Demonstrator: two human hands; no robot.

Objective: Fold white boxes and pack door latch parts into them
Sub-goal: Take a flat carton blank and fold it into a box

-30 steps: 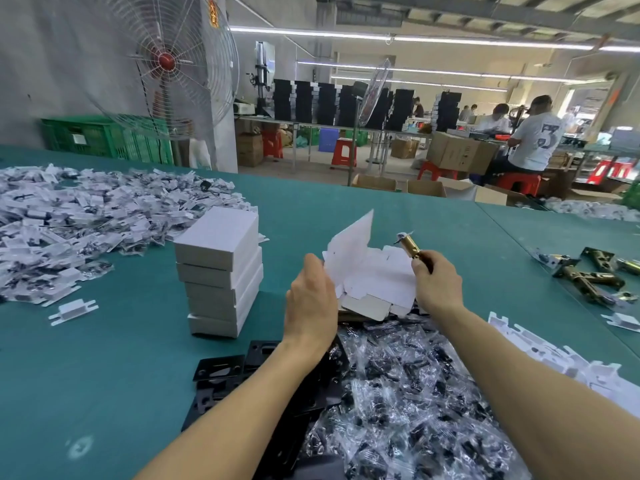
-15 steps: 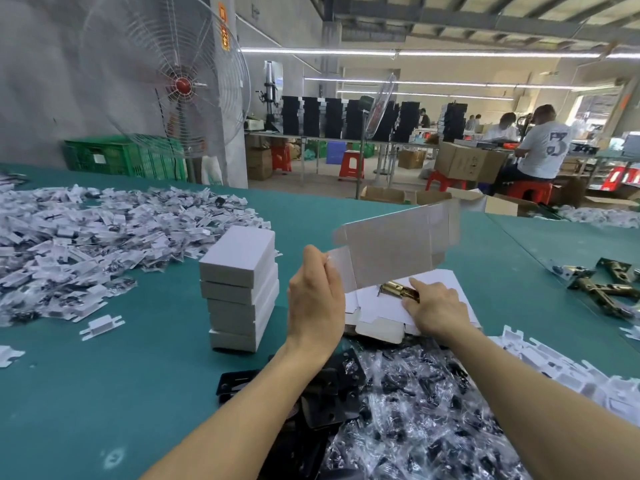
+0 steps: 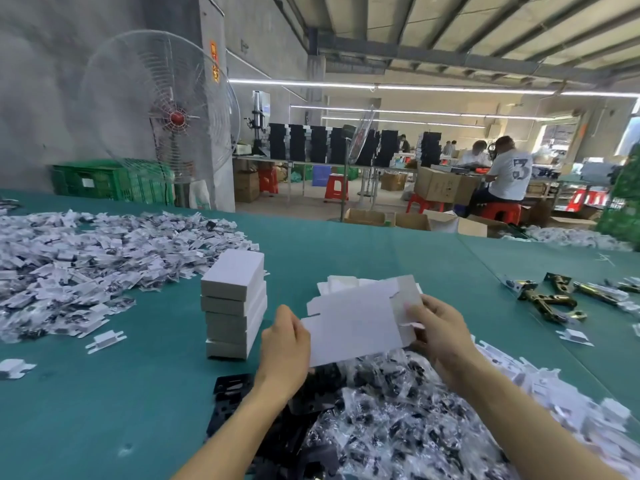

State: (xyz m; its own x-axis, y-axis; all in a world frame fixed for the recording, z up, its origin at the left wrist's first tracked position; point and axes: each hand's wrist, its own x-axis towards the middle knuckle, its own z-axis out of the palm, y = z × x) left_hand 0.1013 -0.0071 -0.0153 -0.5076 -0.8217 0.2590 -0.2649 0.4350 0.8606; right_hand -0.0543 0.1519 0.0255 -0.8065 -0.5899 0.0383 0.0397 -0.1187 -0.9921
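White box point(image 3: 356, 323) held above surface point(image 3: 346, 251), lid panel folded over, contents hidden. Left hand point(image 3: 285, 344) grips box's 9 o'clock edge; right hand point(image 3: 438, 327) pinches 3 o'clock flap, thumb on top. Stack of closed boxes point(image 3: 235, 306) at 9 o'clock, near left hand, contents unseen. Bagged parts heap point(image 3: 398, 427) at 6 o'clock under wrists. Brass latches point(image 3: 550, 303) at 3 o'clock, well apart. Bare surface at 12 o'clock up to far edge.

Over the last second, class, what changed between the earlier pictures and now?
The right hand put the brass latch part into the white box, let go, and now grips the box with the left hand as the lid folds down. The stack of closed boxes stayed.
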